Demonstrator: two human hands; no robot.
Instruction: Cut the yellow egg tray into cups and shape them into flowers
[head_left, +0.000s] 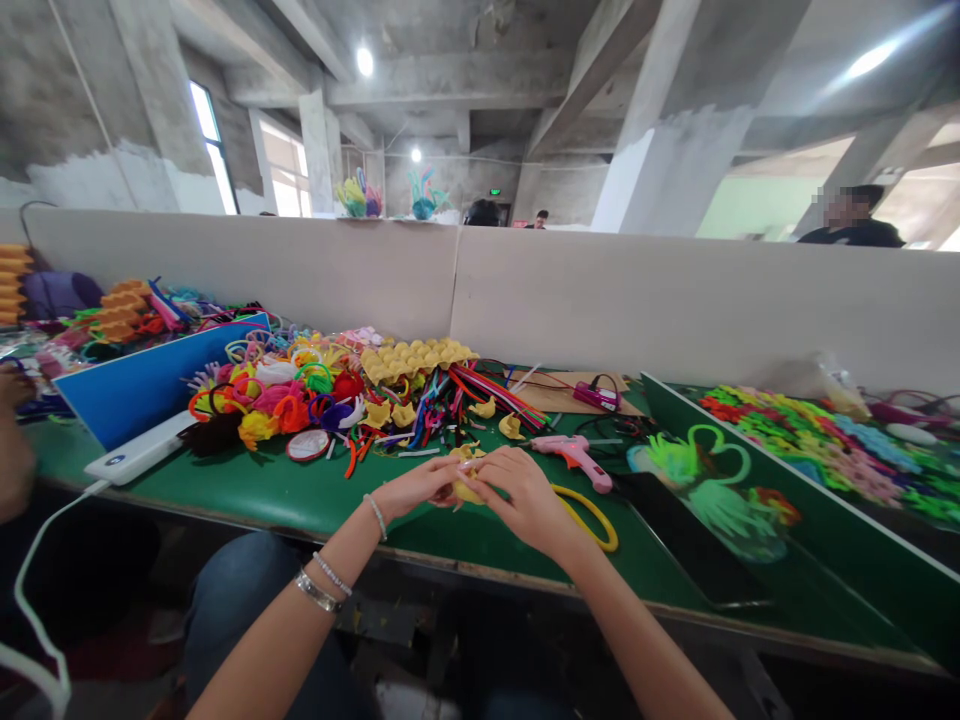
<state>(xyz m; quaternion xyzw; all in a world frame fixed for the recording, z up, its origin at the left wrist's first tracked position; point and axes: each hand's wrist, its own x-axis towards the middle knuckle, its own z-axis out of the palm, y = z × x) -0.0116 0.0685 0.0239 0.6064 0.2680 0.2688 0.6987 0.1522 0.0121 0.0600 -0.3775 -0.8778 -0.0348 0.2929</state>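
Observation:
Near the front edge of the green table (330, 500), my left hand (424, 487) and my right hand (517, 490) meet around a small yellow piece (469, 490). Fingers of both hands are closed on it and partly cover it. Just behind them lie loose yellow cup-shaped pieces (511, 427). A pink glue gun (574, 458) rests right of my right hand, and a yellow loop (600, 515) lies beside that wrist.
Colourful pipe cleaners (281, 395) and a yellow egg tray (412, 358) fill the back left. A white power strip (142, 450), blue divider (165, 385), black tablet (694, 540), green pipe-cleaner figures (731, 505) and green divider (780, 480) flank the work area. Someone's arm (13, 440) shows far left.

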